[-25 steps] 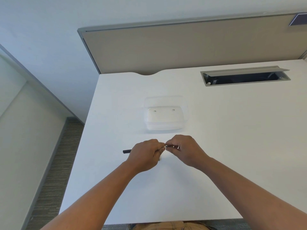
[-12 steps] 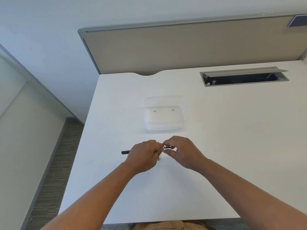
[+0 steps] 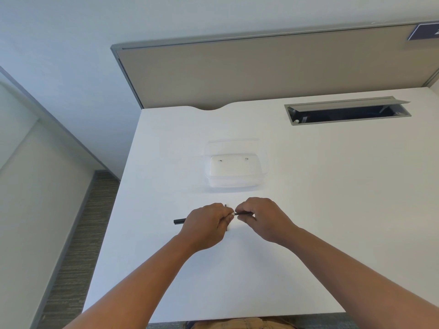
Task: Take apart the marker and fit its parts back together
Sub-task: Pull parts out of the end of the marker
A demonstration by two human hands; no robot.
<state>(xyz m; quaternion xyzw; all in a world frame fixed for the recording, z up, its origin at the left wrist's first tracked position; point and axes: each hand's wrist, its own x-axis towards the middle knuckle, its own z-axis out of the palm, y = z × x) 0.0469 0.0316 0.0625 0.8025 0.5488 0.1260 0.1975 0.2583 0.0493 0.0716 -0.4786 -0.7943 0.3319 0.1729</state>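
Note:
My left hand (image 3: 209, 222) is closed around the black marker barrel (image 3: 179, 221), whose end sticks out to the left of my fist. My right hand (image 3: 261, 216) pinches a thin dark marker part (image 3: 244, 213) just to the right of my left fingers. The two pieces line up end to end, a little above the white desk (image 3: 308, 210). Where they meet is hidden by my fingers. A small dark piece (image 3: 225, 205) peeks out behind my left hand; I cannot tell what it is.
A clear plastic container (image 3: 234, 170) stands on the desk just beyond my hands. A grey cable hatch (image 3: 346, 111) is open at the back right. A beige partition (image 3: 261, 67) runs along the far edge. The desk's left edge drops to carpeted floor (image 3: 71, 257).
My right hand has shifted slightly to the right, and a little more of the thin dark part shows between my hands. My left hand holds steady.

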